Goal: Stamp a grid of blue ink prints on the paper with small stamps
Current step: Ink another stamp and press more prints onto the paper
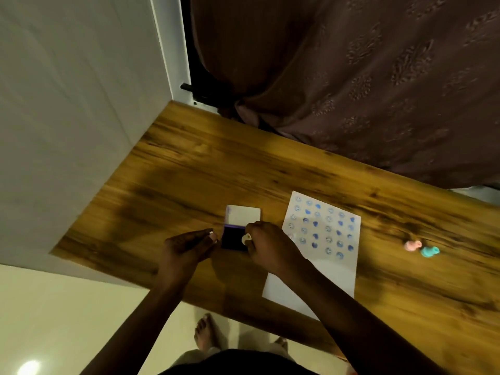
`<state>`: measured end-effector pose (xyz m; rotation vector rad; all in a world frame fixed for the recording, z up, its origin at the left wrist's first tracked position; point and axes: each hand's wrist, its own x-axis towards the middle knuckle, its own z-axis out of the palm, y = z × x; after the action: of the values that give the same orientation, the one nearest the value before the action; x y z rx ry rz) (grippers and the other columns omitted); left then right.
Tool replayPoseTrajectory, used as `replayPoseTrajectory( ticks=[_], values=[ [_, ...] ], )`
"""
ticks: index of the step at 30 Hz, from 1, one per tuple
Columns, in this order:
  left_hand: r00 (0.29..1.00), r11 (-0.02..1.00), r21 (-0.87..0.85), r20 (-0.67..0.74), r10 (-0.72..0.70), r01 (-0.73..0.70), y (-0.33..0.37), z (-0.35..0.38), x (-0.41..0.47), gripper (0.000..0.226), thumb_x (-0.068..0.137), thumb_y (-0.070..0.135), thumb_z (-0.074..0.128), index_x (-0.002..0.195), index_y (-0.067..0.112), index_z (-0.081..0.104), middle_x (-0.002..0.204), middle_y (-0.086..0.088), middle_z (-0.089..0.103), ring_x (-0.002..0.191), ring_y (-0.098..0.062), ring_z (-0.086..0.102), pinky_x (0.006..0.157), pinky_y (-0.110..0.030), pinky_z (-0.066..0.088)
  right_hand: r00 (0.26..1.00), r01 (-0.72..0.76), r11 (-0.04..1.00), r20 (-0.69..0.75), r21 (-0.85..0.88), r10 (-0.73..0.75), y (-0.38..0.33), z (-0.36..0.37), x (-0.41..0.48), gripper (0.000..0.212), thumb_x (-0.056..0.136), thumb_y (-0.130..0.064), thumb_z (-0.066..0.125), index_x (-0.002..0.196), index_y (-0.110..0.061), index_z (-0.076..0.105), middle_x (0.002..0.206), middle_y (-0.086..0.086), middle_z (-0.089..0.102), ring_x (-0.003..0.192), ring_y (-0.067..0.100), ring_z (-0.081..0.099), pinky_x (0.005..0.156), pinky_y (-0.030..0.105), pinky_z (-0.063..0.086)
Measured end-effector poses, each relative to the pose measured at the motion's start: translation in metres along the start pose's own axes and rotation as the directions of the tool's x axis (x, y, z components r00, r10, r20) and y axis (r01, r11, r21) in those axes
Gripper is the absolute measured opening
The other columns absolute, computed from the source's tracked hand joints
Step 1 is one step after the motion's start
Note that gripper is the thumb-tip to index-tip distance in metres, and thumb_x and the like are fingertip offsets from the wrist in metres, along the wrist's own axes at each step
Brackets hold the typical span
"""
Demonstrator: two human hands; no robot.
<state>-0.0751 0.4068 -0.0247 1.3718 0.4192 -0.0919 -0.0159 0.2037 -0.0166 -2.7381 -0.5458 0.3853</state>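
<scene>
Wooden table (189, 163) fills scene. White paper (311, 282) lies right of centre, blue prints (322, 228) gridded over far half, near part blank. Open ink pad (234, 238) left of paper, white lid (243, 215) hinged up at far side. Left hand (186, 246), fingers extended, steadies pad's left edge. Right hand (270, 246) pinches small white stamp (245, 239) over pad. Pink stamp (412, 245) and teal stamp (429, 251) lie far right. Best: press flat, lift straight, avoid over-inking. Faint mark on lid, unreadable.

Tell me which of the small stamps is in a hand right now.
The white stamp, pinched in the right hand over the ink pad. The pink stamp and teal stamp lie untouched on the table.
</scene>
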Motion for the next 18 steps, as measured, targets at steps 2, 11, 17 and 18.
replayPoseTrajectory(
  ticks=[2, 11, 17, 18],
  values=[
    [1.0, 1.0, 0.011, 0.005, -0.003, 0.003, 0.0, -0.002, 0.003, 0.017, 0.089, 0.008, 0.073, 0.104, 0.003, 0.079, 0.095, -0.013, 0.081, 0.094, -0.028, 0.078, 0.08, -0.035, 0.064, 1.0, -0.006, 1.0, 0.014, -0.03, 0.007, -0.003, 0.003, 0.0, 0.028, 0.093, -0.02, 0.068, 0.12, -0.011, 0.066, 0.121, 0.012, 0.069, 0.114, 0.027, 0.066, 0.097, 0.037, 0.056],
    [0.998, 0.999, 0.018, 0.061, -0.031, 0.03, -0.003, -0.001, 0.01, 0.02, 0.09, 0.009, 0.073, 0.109, 0.005, 0.078, 0.101, -0.01, 0.081, 0.097, -0.024, 0.078, 0.077, -0.029, 0.064, 0.996, -0.053, 0.99, 0.061, -0.129, 0.061, -0.012, 0.01, -0.002, 0.03, 0.096, -0.014, 0.063, 0.126, -0.011, 0.064, 0.123, 0.012, 0.066, 0.116, 0.028, 0.063, 0.098, 0.038, 0.054],
    [0.994, 1.0, 0.011, 0.108, -0.028, 0.026, 0.006, 0.002, 0.006, 0.02, 0.09, 0.006, 0.072, 0.109, 0.005, 0.078, 0.102, -0.009, 0.081, 0.099, -0.025, 0.077, 0.081, -0.033, 0.064, 0.992, -0.092, 0.991, 0.073, -0.093, 0.099, -0.014, 0.007, -0.002, 0.03, 0.096, -0.014, 0.065, 0.126, -0.012, 0.064, 0.127, 0.012, 0.067, 0.119, 0.028, 0.064, 0.1, 0.037, 0.052],
    [0.994, 1.0, 0.003, 0.111, -0.021, 0.021, 0.008, 0.003, 0.005, 0.021, 0.09, 0.005, 0.072, 0.11, 0.003, 0.077, 0.102, -0.011, 0.081, 0.099, -0.026, 0.077, 0.08, -0.032, 0.064, 0.992, -0.095, 0.991, 0.074, -0.094, 0.102, -0.013, 0.006, -0.002, 0.029, 0.095, -0.014, 0.065, 0.125, -0.012, 0.065, 0.126, 0.012, 0.067, 0.119, 0.028, 0.064, 0.099, 0.037, 0.053]
  ],
)
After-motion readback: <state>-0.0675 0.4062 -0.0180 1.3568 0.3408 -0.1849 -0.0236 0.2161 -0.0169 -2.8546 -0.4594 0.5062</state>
